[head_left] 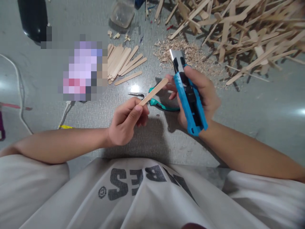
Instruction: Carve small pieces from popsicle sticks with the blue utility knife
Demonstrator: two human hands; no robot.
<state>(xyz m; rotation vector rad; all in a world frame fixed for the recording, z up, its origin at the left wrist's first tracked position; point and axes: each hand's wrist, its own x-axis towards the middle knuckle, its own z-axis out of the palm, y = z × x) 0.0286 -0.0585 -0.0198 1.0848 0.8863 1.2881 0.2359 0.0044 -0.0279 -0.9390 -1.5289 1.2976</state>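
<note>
My left hand is closed on the lower end of a flat wooden stick, which slants up to the right. My right hand grips a blue utility knife, its metal blade end pointing away from me. The stick's upper tip reaches the fingers of my right hand, next to the knife. Both hands hover above the grey floor.
Teal-handled pliers lie on the floor under the hands. A neat stack of sticks sits to the left, a big loose heap of sticks at the top right, with wood shavings before it. A clear plastic tub and a white cable lie nearby.
</note>
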